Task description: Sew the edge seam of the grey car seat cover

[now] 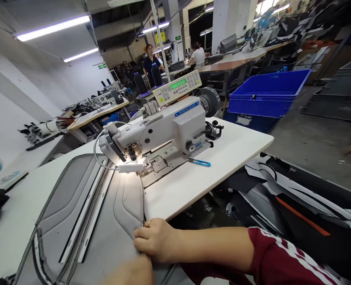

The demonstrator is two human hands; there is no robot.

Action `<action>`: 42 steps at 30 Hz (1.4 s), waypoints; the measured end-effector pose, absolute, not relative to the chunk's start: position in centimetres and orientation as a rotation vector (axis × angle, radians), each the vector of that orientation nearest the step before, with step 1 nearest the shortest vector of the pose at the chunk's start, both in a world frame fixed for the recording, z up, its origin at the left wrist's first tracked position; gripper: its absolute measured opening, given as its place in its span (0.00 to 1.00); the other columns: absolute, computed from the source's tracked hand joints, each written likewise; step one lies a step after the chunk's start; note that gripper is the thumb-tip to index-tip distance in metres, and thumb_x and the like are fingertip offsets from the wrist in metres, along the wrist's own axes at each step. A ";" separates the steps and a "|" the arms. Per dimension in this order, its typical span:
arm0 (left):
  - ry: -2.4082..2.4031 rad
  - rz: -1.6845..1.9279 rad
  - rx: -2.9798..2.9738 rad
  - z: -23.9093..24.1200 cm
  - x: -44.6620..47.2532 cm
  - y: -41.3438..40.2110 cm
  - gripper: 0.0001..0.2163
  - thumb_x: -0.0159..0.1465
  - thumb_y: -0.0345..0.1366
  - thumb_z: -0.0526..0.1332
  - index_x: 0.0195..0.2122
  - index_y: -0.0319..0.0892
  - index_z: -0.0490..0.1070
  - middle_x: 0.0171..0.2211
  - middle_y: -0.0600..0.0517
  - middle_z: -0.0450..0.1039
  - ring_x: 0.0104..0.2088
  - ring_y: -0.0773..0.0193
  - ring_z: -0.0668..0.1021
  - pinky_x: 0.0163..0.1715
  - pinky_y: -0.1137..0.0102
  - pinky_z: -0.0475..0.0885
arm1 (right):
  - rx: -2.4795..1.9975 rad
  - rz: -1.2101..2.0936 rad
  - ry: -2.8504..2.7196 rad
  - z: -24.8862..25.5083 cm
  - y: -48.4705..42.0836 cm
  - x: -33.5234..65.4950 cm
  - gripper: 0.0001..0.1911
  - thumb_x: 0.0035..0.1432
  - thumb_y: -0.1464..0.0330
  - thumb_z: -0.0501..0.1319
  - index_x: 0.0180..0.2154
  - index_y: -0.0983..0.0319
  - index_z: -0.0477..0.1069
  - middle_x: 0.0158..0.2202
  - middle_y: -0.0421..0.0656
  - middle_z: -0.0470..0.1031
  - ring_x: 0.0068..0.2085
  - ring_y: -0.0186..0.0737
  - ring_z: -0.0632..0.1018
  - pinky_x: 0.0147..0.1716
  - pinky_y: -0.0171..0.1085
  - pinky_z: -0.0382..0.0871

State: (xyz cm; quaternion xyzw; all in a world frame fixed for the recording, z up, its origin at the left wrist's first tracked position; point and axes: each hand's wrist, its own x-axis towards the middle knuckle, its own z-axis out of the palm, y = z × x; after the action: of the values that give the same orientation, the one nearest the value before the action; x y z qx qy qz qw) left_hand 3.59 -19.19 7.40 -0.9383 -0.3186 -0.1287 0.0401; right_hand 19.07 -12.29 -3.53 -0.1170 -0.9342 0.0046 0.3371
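A grey sewn cover panel (104,221) with stitched curves and dark edging lies across the white table, its far part under the sewing machine's head. Two white strips (96,209) run along it. My right hand (157,240), a ring on one finger, has its fingers closed on the panel's right edge near the table's front. Just below it my left hand (130,271) is smeared by motion over the panel, its fingers not clear. The lit sewing machine (160,130) stands beyond both hands. Blue-handled thread snips (199,162) lie right of its needle area.
The white tabletop (231,146) ends in a corner at right. Blue crates (267,93) stand on the floor behind it. Cut dark and white pieces (294,186) are piled at lower right. Two people (197,55) are among machines at the back.
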 end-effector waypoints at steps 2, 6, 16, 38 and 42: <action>-1.044 -0.365 -2.896 9.3 3.3 -14.4 0.12 0.70 0.31 0.52 0.33 0.45 0.72 0.32 0.51 0.74 0.31 0.64 0.75 0.31 0.70 0.74 | -0.325 0.025 -2.450 -3.5 -12.5 18.6 0.04 0.56 0.72 0.58 0.29 0.60 0.64 0.30 0.38 0.72 0.24 0.34 0.64 0.22 0.36 0.58; -1.328 0.064 -2.760 8.7 1.7 -4.9 0.11 0.66 0.31 0.57 0.48 0.42 0.75 0.54 0.46 0.75 0.59 0.53 0.73 0.61 0.55 0.67 | -0.316 0.055 -2.385 -3.5 -13.4 18.6 0.04 0.54 0.73 0.58 0.30 0.61 0.63 0.32 0.38 0.71 0.24 0.34 0.61 0.24 0.35 0.59; -1.707 -0.134 -2.502 3.1 0.4 -3.9 0.17 0.67 0.39 0.50 0.50 0.43 0.74 0.56 0.47 0.74 0.57 0.53 0.74 0.54 0.53 0.69 | -0.341 0.070 -2.349 -4.8 -13.1 19.2 0.07 0.55 0.70 0.60 0.29 0.60 0.60 0.33 0.35 0.73 0.27 0.36 0.63 0.33 0.39 0.61; -1.734 -0.279 -2.303 1.5 1.8 -0.8 0.11 0.63 0.35 0.55 0.39 0.42 0.77 0.43 0.46 0.77 0.45 0.51 0.77 0.45 0.55 0.69 | -0.358 0.109 -2.473 -3.9 -9.5 20.1 0.05 0.58 0.72 0.59 0.32 0.60 0.64 0.35 0.36 0.74 0.28 0.34 0.66 0.34 0.35 0.64; -1.735 -0.274 -2.262 1.1 1.9 -0.2 0.09 0.63 0.33 0.56 0.35 0.41 0.77 0.39 0.45 0.77 0.43 0.49 0.77 0.43 0.54 0.70 | -0.492 0.138 -2.335 -3.8 -10.0 20.3 0.14 0.56 0.61 0.66 0.38 0.63 0.68 0.42 0.44 0.75 0.36 0.36 0.73 0.34 0.34 0.69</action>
State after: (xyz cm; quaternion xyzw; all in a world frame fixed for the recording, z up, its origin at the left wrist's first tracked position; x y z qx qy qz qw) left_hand 1.87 -0.23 1.08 -0.7822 -0.6000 -0.0949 0.1385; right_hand 20.28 -10.02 -3.80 -0.1916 -0.9087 0.0537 0.3671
